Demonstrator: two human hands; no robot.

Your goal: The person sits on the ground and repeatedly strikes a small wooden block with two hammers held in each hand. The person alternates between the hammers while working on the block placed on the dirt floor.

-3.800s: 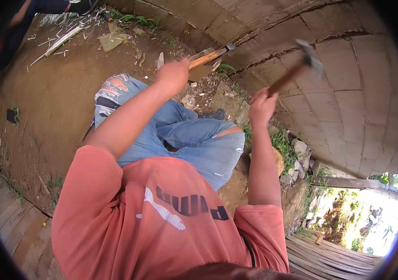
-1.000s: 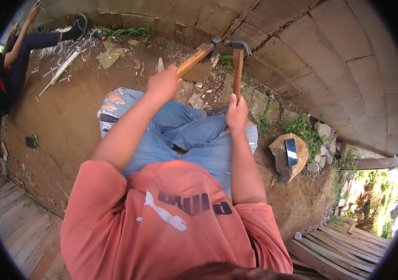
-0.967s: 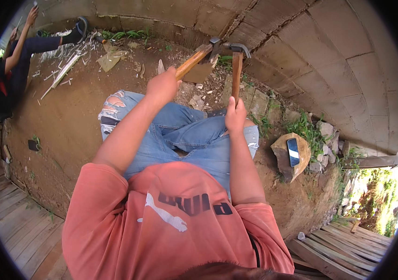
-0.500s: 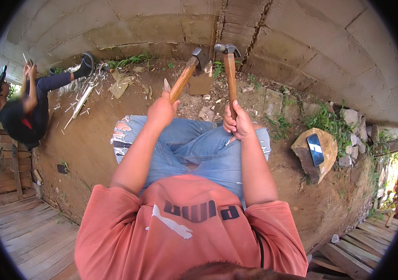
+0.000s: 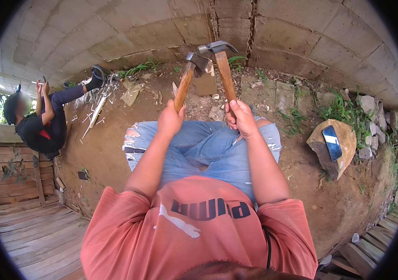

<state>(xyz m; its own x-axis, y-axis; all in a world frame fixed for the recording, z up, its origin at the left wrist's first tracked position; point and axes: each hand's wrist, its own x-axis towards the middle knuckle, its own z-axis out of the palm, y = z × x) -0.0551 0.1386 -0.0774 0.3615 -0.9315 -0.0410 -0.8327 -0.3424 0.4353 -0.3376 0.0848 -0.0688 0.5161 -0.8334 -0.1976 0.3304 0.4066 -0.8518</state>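
My left hand (image 5: 170,122) is closed around the wooden handle of a hatchet (image 5: 184,86), whose dark metal head points away from me. In my right hand (image 5: 242,119) is a claw hammer (image 5: 225,77), its wooden handle upright and leaning a little left. The hammer's face hangs just above the hatchet head; whether they touch I cannot tell. Both tools are held beyond my crossed legs in torn jeans (image 5: 199,149). Below the tool heads, a flat brown piece (image 5: 206,87) lies on the dirt among pale chips.
A block wall (image 5: 292,32) curves across the far side. To the right, a phone (image 5: 332,143) rests on a large rock (image 5: 320,151), beside weeds and rubble. Another person (image 5: 45,116) sits at far left, near wood strips (image 5: 95,112). Wooden planks (image 5: 35,233) lie at lower left.
The hammer's head has tilted left, closing on the hatchet head. My hands are slightly closer together. The whole view has shifted, so the surroundings appear farther right.
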